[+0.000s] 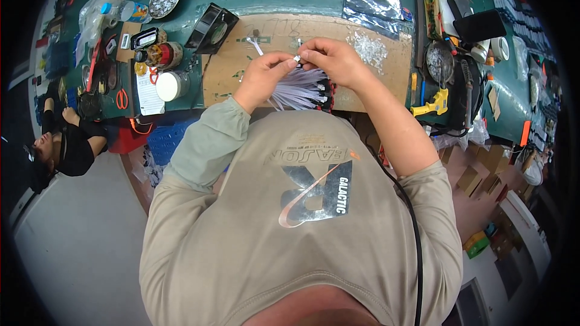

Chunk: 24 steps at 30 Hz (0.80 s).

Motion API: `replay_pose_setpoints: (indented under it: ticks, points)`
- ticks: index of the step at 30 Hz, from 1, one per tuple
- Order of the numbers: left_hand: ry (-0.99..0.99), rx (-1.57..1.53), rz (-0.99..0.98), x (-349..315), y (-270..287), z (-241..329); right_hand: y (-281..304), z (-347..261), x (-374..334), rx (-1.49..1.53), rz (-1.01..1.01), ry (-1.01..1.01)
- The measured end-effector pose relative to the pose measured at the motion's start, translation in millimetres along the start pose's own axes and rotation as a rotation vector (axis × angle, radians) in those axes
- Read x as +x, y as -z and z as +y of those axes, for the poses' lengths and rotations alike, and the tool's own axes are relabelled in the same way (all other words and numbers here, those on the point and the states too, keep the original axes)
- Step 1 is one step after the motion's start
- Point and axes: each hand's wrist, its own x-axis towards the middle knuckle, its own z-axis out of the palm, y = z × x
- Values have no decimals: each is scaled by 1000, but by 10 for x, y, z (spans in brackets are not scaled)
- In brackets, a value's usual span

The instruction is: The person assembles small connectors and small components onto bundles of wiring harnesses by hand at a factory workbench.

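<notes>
In front of my chest, my left hand (264, 76) and my right hand (336, 62) meet, both closed in a pinch on a small white connector-like piece (296, 58). Its exact kind is too small to make out. Just below my fingers lies a bundle of thin white cables (295, 92), fanned out, with black and red ends at its right side. One loose white cable (258, 47) with a split end sits beyond my left hand. To the right of my right hand spreads a pile of small clear pieces (368, 51) on a cardboard sheet (223, 84).
A black square fan (211, 28) stands at the board's left corner. Left of it are jars (172, 86), orange scissors (122, 99) and a bowl of white pieces (164, 0). A yellow glue gun (432, 103) and metal dish (440, 60) lie right. Another person (69, 139) sits far left.
</notes>
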Motion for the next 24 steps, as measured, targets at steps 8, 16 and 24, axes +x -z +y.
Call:
replay_pose_setpoints:
  ticks: [8,16,24]
  points:
    - [-18,132,-34,-3,53,48,77,-179,-17,-111,-107,-17]
    - [-55,240,-60,2,63,96,129,-295,22,-257,-187,-46]
    - [-70,187,-56,25,82,95,92,-134,39,20,-162,-66]
